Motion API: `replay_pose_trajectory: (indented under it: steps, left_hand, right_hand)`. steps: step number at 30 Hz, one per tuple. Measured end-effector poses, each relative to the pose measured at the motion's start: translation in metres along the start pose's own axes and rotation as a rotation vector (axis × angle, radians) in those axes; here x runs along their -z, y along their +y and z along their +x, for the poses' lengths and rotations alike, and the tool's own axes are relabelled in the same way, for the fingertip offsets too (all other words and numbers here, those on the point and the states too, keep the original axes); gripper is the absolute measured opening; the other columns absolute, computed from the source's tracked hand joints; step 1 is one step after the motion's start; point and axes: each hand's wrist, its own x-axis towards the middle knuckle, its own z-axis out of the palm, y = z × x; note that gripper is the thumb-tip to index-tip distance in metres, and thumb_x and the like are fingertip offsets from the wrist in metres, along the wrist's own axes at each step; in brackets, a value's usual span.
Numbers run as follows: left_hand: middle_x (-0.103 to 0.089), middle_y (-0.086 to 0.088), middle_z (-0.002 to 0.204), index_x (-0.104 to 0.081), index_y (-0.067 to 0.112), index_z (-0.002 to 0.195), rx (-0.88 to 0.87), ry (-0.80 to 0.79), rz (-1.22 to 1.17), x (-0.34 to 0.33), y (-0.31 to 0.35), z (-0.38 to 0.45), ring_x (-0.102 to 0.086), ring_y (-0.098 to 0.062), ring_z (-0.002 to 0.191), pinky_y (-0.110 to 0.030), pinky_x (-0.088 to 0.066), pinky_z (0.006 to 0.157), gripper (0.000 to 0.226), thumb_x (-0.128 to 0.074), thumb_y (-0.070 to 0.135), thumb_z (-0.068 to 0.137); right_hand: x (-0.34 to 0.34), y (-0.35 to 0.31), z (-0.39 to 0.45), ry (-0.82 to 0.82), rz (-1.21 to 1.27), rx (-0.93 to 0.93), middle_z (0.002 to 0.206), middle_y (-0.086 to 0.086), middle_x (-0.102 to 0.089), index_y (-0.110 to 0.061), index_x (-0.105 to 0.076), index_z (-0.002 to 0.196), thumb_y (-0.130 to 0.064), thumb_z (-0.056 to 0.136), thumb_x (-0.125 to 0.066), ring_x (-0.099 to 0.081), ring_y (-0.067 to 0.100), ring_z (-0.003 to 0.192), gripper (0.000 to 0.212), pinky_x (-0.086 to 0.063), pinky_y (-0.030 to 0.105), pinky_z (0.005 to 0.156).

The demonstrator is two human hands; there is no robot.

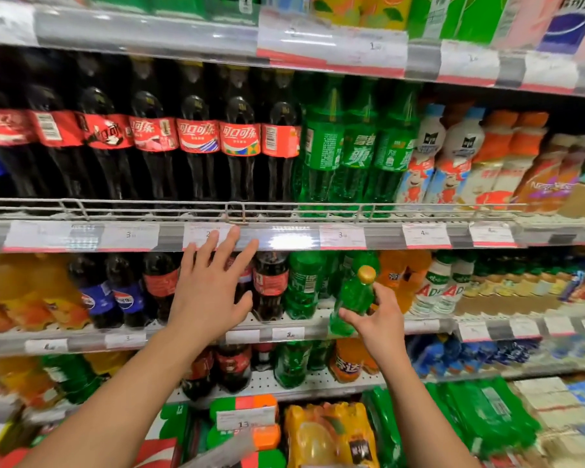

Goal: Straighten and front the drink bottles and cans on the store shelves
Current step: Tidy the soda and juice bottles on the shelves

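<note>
My right hand (380,324) grips a small green bottle (350,300) with a yellow cap, held tilted in front of the middle shelf's edge, clear of the row. My left hand (210,288) is spread with straight fingers in front of the small cola bottles (270,282) on that shelf; its fingertips reach up over the price rail (284,236) above. Whether it touches a bottle is hidden by the hand itself. More small green bottles (303,285) stand right of the colas.
Tall cola bottles (196,140) and tall green bottles (355,153) fill the shelf above behind a wire guard. Orange bottles (394,275) and white bottles stand at right, blue-label colas (125,295) at left. Lower shelves hold more bottles and shrink-wrapped packs (331,434).
</note>
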Motion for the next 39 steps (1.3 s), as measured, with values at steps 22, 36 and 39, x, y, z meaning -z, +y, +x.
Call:
replay_pose_trajectory:
  steps: [22, 36, 39]
  left_hand:
    - [-0.014, -0.004, 0.169, -0.016, 0.036, 0.161, 0.013, 0.011, -0.051, 0.001, 0.001, 0.0, -0.016, -0.038, 0.152, -0.059, -0.014, 0.122, 0.086, -0.05, 0.055, 0.084]
    - [-0.012, -0.004, 0.169, -0.016, 0.034, 0.161, -0.004, 0.013, -0.045, -0.001, 0.0, 0.0, -0.015, -0.038, 0.153, -0.059, -0.013, 0.123, 0.089, -0.059, 0.052, 0.085]
    - [-0.011, -0.003, 0.169, -0.014, 0.035, 0.161, -0.007, 0.0, -0.051, 0.0, -0.001, 0.0, -0.014, -0.037, 0.153, -0.058, -0.014, 0.123, 0.089, -0.056, 0.053, 0.085]
  right_hand:
    - [-0.019, -0.046, 0.066, -0.167, -0.89, 0.036, 0.074, -0.004, -0.06, -0.019, -0.018, 0.161, -0.073, 0.085, -0.061, -0.066, 0.023, 0.075, 0.103, -0.043, 0.029, 0.049]
    - [-0.027, -0.062, 0.104, -0.326, -0.88, -0.188, 0.12, 0.001, -0.064, -0.022, -0.057, 0.125, -0.061, 0.085, -0.072, -0.064, 0.021, 0.109, 0.058, -0.045, 0.029, 0.068]
    - [-0.027, -0.059, 0.102, -0.327, -0.83, -0.174, 0.123, 0.005, -0.063, -0.023, -0.047, 0.135, -0.054, 0.089, -0.071, -0.066, 0.025, 0.107, 0.061, -0.051, 0.032, 0.072]
